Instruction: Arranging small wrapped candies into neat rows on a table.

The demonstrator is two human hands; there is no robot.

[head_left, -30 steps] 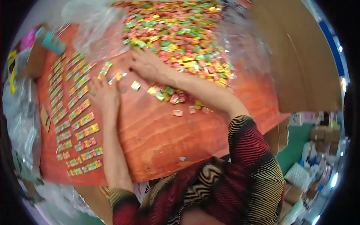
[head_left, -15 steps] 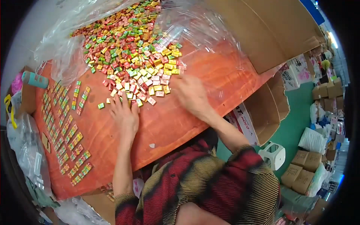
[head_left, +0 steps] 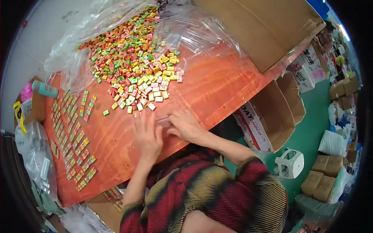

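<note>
A large pile of small colourful wrapped candies (head_left: 136, 66) lies on a clear plastic sheet (head_left: 202, 31) on the orange wooden table (head_left: 217, 89). My left hand (head_left: 147, 136) rests flat on the table near its front edge, with its fingers spread and pointing at the pile. My right hand (head_left: 185, 126) sits just to its right, and its fingertips pinch a small clear plastic bag (head_left: 164, 121) that lies between the two hands. Several loose candies (head_left: 142, 104) lie just beyond my fingers.
Neat rows of candies (head_left: 74, 136) run along the table's left side, beside a teal cylinder (head_left: 44, 89). Open cardboard boxes (head_left: 272, 112) stand at the table's right edge and a big one (head_left: 260, 27) behind. A white stool (head_left: 289, 163) stands on the green floor.
Both hands have drawn back from the candy pile to the near edge. My right hand has come in from the right to meet the left at the clear bag.
</note>
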